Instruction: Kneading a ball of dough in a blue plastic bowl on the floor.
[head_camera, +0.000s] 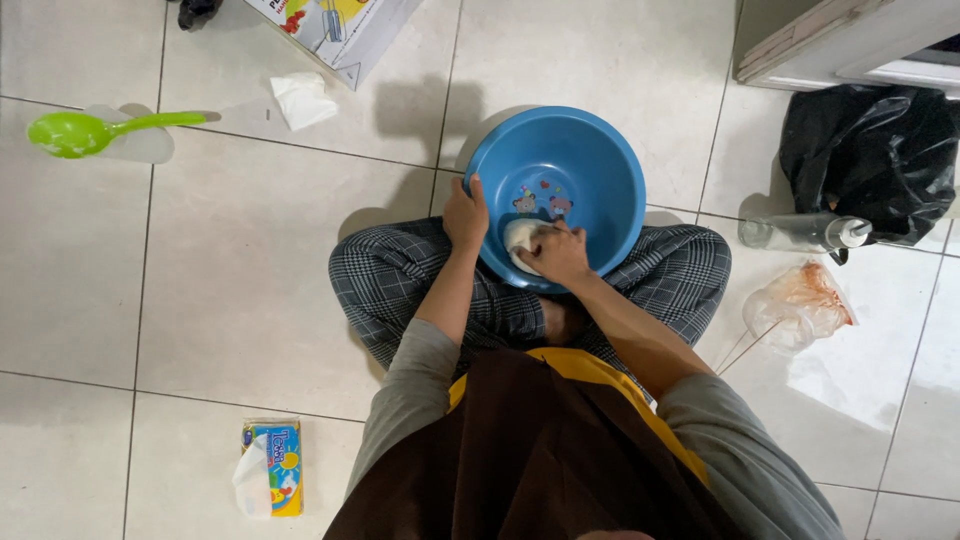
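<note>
I sit cross-legged on a tiled floor with a blue plastic basin resting on my legs. My left hand grips the basin's near left rim. My right hand is inside the basin, fingers closed on a white wad of tissue or cloth pressed against the inner wall. Small cartoon stickers show on the basin's bottom.
A green ladle lies on a clear lid at far left. A crumpled tissue and cardboard box are ahead. A tissue pack lies at lower left. Black bag, glass bottle and stained plastic bag sit right.
</note>
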